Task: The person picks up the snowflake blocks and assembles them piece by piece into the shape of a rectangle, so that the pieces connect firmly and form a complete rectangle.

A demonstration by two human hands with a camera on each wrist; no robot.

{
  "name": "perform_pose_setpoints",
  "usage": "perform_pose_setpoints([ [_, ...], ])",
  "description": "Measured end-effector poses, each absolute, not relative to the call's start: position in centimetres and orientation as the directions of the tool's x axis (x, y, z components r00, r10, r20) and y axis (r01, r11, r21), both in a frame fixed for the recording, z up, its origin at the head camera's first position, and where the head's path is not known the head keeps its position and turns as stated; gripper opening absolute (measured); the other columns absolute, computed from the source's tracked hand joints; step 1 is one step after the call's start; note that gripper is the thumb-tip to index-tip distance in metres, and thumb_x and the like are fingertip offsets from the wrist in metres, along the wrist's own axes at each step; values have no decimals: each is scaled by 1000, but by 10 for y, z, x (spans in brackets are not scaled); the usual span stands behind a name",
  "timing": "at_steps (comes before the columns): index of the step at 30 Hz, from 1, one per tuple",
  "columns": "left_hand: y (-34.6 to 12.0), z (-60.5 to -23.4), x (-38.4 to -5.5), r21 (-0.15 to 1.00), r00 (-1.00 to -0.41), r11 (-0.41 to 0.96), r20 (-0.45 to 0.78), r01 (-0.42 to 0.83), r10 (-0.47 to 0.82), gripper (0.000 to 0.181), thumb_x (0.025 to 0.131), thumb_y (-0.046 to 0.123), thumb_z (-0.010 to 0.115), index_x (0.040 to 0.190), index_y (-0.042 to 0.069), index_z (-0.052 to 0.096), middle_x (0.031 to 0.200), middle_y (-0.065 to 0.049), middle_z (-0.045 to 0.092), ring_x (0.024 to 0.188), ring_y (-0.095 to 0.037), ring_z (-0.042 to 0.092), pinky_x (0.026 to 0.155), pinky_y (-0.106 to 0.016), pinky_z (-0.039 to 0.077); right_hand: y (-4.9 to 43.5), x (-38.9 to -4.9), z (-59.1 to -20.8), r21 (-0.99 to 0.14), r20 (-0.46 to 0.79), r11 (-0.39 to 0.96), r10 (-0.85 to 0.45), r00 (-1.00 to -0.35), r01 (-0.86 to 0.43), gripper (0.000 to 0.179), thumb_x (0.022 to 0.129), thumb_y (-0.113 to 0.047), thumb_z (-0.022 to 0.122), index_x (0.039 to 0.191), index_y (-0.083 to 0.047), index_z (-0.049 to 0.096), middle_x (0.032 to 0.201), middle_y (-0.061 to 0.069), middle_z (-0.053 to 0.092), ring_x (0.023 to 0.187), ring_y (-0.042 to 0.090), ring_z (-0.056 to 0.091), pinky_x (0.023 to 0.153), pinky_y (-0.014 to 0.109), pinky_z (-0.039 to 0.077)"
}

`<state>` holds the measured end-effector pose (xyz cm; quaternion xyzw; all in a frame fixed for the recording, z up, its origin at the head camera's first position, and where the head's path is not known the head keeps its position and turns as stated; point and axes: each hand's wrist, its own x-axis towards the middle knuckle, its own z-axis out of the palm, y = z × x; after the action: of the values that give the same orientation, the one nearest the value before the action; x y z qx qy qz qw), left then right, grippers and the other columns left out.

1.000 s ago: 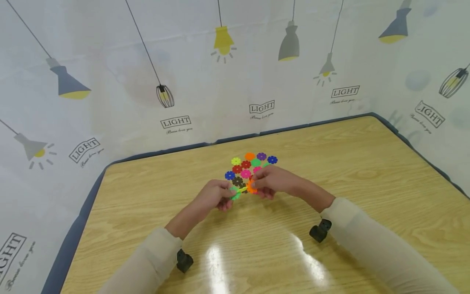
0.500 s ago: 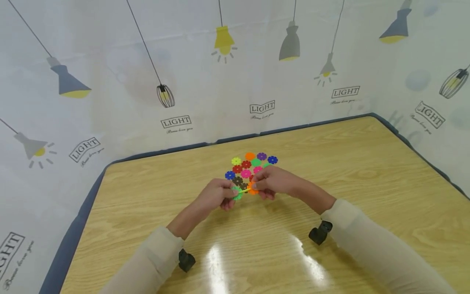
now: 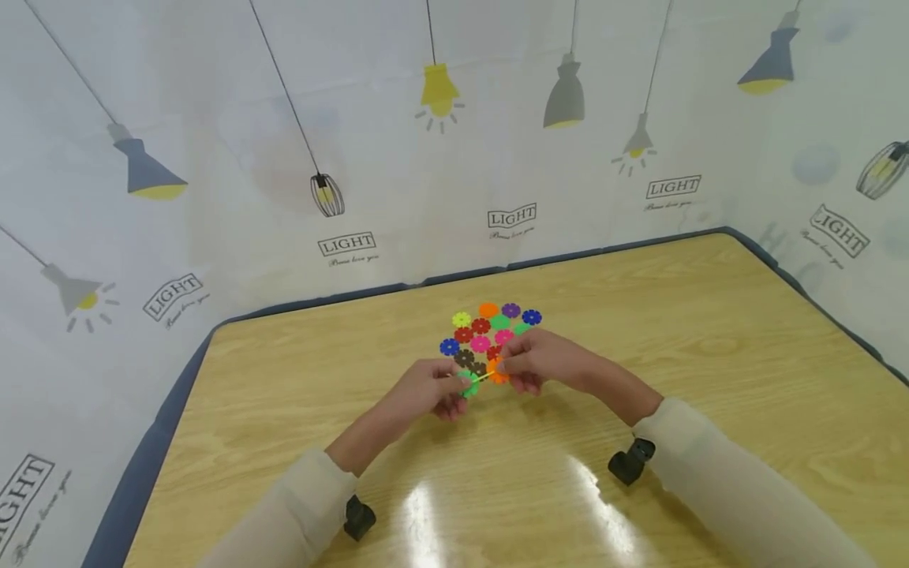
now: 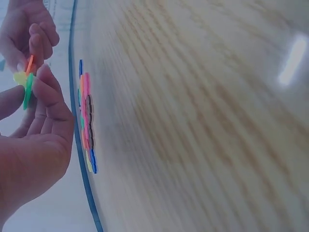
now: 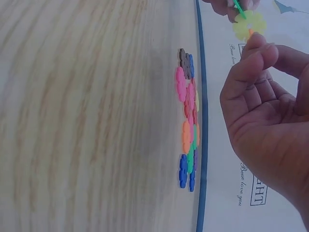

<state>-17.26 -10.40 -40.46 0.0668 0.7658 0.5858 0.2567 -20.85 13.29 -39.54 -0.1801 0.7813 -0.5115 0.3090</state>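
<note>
Over the table, my left hand [image 3: 428, 388] pinches a green notched building disc [image 4: 28, 92] between thumb and fingers. My right hand [image 3: 552, 361] pinches an orange notched disc [image 3: 498, 372]. Between these two sits a yellow disc [image 5: 252, 25], seen nearly edge-on in the head view; green and orange meet it at opposite sides. How deep the notches are engaged cannot be told. In the right wrist view my fingertips cover most of the orange disc. Just beyond the hands lies a flat group of loose discs, including a pink one [image 3: 480, 344] and a dark brown one [image 3: 464, 358].
A blue disc [image 3: 450, 347] marks the group's left side, a purple one [image 3: 510, 311] its far side. The wooden table [image 3: 298, 410] ends at a dark blue edge against a lamp-printed cloth [image 3: 398, 158]. Glare streaks cross the table's near part.
The yellow disc has turned more edge-on in the head view. My left hand has come slightly right, nearer the right hand. The head view has tilted a little; the loose discs stay put.
</note>
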Motion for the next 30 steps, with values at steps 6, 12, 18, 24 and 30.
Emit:
perform_pose_setpoints([
  [6, -101, -408, -172, 931, -863, 306, -314, -198, 397, 36, 96, 37, 61, 117, 8, 64, 98, -18, 72, 68, -23, 69, 69, -36, 59, 130, -207, -395, -915, -288, 402, -609, -739, 25, 23, 96, -20, 57, 84, -1, 62, 66, 4, 59, 53, 15, 50, 54, 28, 47],
  [12, -95, -409, -171, 945, -853, 275, -288, -179, 436, 40, 95, 38, 63, 121, 8, 65, 104, -16, 69, 73, -23, 69, 72, -37, 59, 124, -206, -396, -921, -290, 387, -623, -727, 35, 22, 96, -19, 58, 92, 3, 63, 67, 5, 59, 53, 15, 50, 54, 27, 48],
  [18, -95, -410, -171, 943, -864, 293, -276, -159, 420, 36, 95, 32, 64, 119, 5, 65, 105, -17, 70, 76, -23, 70, 74, -37, 59, 124, -209, -400, -922, -291, 386, -623, -726, 39, 27, 97, -22, 58, 97, 4, 64, 69, 6, 61, 55, 16, 52, 56, 29, 51],
  [24, -104, -412, -173, 934, -879, 305, -298, -187, 372, 33, 97, 30, 60, 115, 3, 63, 105, -18, 70, 86, -29, 70, 79, -37, 58, 139, -221, -401, -931, -282, 356, -564, -776, 80, 33, 97, -27, 59, 105, 5, 64, 73, 7, 62, 59, 17, 54, 59, 29, 53],
  [30, -110, -415, -172, 940, -880, 256, -309, -225, 360, 25, 100, 20, 56, 111, -2, 59, 101, -23, 69, 89, -30, 70, 81, -37, 58, 162, -236, -405, -930, -311, 331, -471, -826, 161, 36, 99, -24, 57, 117, 7, 60, 74, 7, 62, 60, 17, 54, 61, 28, 52],
])
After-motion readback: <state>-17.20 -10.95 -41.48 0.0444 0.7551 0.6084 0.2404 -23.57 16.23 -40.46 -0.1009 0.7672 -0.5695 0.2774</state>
